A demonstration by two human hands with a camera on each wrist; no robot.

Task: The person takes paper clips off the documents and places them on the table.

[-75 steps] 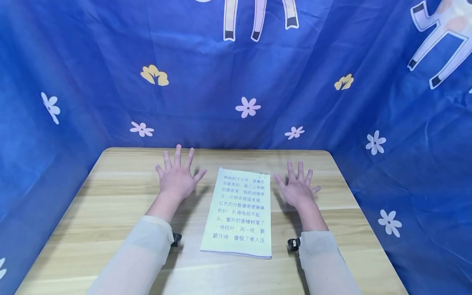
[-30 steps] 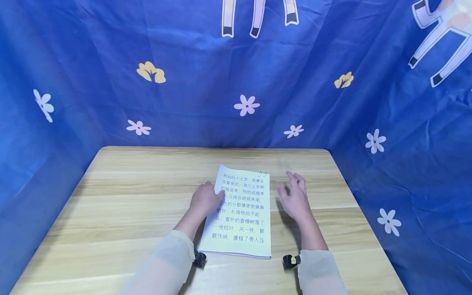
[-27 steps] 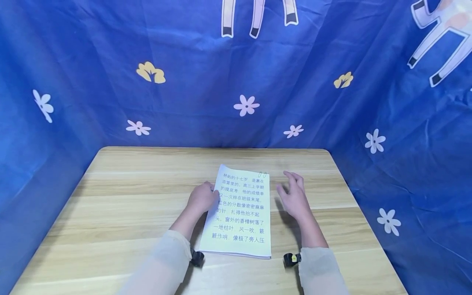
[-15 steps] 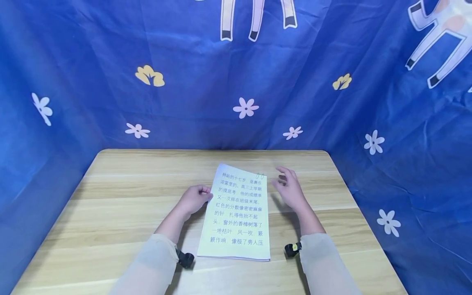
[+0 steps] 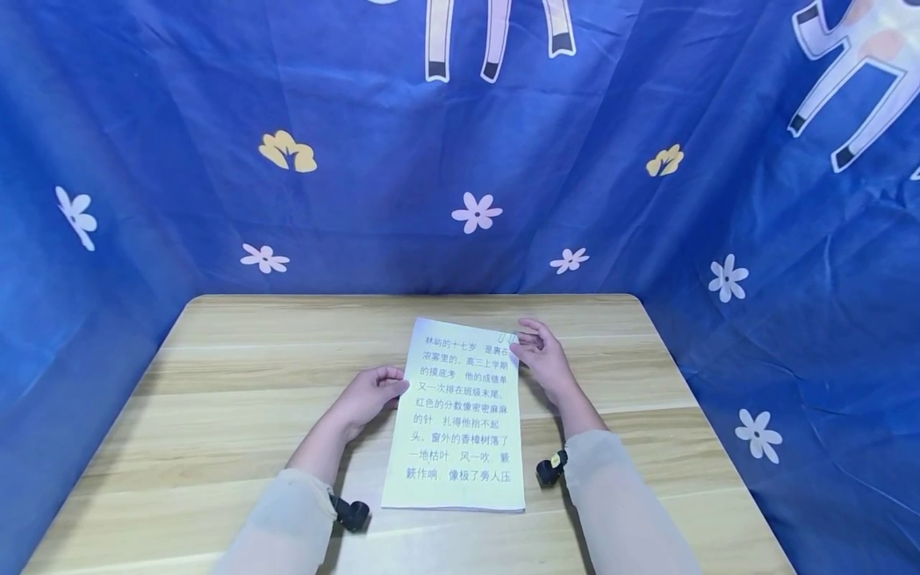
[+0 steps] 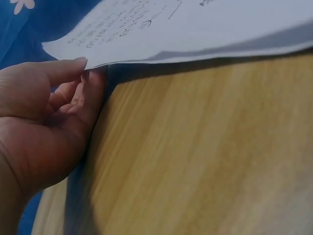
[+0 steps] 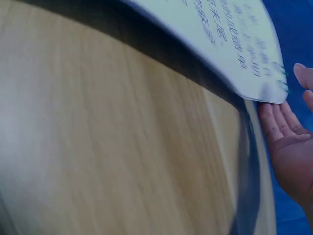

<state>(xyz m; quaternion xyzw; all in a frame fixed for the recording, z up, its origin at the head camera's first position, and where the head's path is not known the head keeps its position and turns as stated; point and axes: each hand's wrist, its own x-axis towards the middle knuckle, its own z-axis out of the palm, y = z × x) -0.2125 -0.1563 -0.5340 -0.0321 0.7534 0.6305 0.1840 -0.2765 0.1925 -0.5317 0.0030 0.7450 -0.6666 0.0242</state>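
A thin stack of printed paper sheets is raised a little at its far end, its text facing up. My left hand pinches its left edge, thumb on top and fingers below. Two green paper clips sit at the far right corner. At that corner is my right hand; in the right wrist view its straight fingers reach under the sheets while the thumb stands apart above.
The sheets are over a light wood-grain table with rounded far corners. Blue curtain with flowers and animal figures closes off the back and sides. A small black camera is strapped at each wrist.
Both hands began spread flat beside the sheets. The left moved in, took hold of the left edge and lifted it slightly; the right has now come left to the clipped corner.
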